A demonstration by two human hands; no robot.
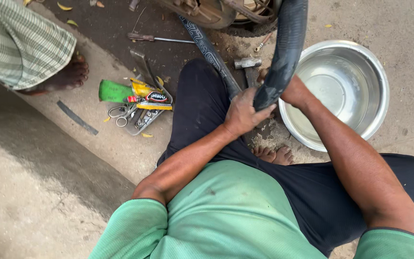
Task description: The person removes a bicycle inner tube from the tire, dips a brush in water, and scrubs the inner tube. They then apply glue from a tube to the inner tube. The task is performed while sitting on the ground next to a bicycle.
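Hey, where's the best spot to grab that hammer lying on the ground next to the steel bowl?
Probably by its handle. The hammer lies flat with its metal head toward the wheel and the handle running back toward the person, partly hidden behind the black inner tube. Come from above on the bowl side, below the head; the left hand crowds the other side.
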